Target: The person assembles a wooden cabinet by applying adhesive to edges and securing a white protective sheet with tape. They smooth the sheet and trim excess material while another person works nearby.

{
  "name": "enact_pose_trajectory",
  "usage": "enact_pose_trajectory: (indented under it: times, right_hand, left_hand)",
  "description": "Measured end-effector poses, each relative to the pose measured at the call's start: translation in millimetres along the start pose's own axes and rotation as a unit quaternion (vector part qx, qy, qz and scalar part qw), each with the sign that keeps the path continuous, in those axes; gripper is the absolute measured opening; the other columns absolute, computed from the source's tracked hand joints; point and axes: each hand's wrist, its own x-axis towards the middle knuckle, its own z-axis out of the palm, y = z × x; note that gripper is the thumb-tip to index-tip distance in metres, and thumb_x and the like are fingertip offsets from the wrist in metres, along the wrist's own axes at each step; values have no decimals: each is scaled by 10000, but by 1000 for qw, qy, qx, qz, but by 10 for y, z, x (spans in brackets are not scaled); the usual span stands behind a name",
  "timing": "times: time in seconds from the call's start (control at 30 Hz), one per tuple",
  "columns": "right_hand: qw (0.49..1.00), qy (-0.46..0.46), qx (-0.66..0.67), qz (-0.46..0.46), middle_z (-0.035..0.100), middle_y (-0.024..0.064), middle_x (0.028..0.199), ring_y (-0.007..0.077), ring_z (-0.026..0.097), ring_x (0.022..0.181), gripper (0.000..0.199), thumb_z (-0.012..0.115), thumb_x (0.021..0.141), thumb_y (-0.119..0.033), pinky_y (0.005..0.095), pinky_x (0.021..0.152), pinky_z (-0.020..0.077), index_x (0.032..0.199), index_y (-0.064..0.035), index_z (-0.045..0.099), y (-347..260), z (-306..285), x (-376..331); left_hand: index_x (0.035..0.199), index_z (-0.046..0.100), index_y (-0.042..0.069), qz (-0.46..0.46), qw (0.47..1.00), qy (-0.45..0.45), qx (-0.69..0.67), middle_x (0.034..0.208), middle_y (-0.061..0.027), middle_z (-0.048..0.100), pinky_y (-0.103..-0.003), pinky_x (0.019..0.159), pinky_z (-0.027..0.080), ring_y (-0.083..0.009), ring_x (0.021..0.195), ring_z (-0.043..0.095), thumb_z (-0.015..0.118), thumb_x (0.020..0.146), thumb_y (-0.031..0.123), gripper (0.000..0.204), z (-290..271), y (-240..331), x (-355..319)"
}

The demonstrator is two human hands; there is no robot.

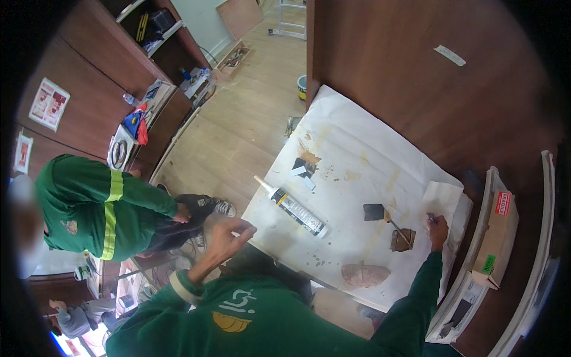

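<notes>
Right hand point(438, 231) down at a paper sheet point(445, 197), left hand point(225, 243) held in the air

A tall dark wood panel point(416, 65) fills the far right of the room. In front of it stands a table point(357, 149) covered in white paper, spotted with scraps and stains. Over on the left is a co-worker point(83, 205) in a green top with a yellow band. Along the table's right side I see a long cardboard box point(498, 232) with a red label.

The loose sheet lies at the table's right edge, with the right hand at its near side. Those fingers are bent close together, but I cannot tell whether they pinch anything. The left hand is raised by the table's left edge, its fingers loosely curled and apart from the thumb, with nothing visible in it. A sealant tube point(297, 211) lies between the two hands, nearer the left one, nozzle pointing far left.

Smaller things: a reddish-brown half-oval piece point(365, 275) lies by the near edge; a dark-ended tool point(374, 212) has its slim handle across a brown square piece point(402, 240), left of the right hand. Farther off, pale strips point(308, 183) lie among scraps.
</notes>
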Motion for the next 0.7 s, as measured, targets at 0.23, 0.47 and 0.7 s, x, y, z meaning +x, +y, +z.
enact_pose_trajectory:
  times: [0.23, 0.47, 0.7]
  right_hand:
    - [922, 62, 382, -19, 667, 51, 872, 112, 615, 608, 161, 745, 918, -76, 284, 480, 485, 1023, -9, 643, -1610, -341, -973]
    - [795, -175, 580, 16, 674, 52, 974, 87, 628, 640, 184, 715, 903, 8, 258, 507, 518, 1083, 20, 684, -4280, 359, -2645]
    - [909, -143, 385, -66, 676, 194, 1103, 238, 694, 755, 396, 727, 894, -150, 326, 689, 569, 1265, -23, 671, -5069, 528, -2977]
  left_hand:
    - [1016, 721, -53, -14, 982, -55, -179, 982, -102, 734, -303, 798, 576, -167, 855, 720, 701, 948, 80, 151, 184, 374, 297]
    - [1187, 652, -16, -88, 877, -214, -420, 1023, -73, 695, -314, 845, 554, -155, 951, 667, 654, 999, 187, 277, 462, 289, 726]
    - [1033, 667, 15, -273, 870, -180, -369, 872, -78, 649, -283, 595, 506, -174, 749, 652, 662, 971, 199, 194, 196, -497, 1329]
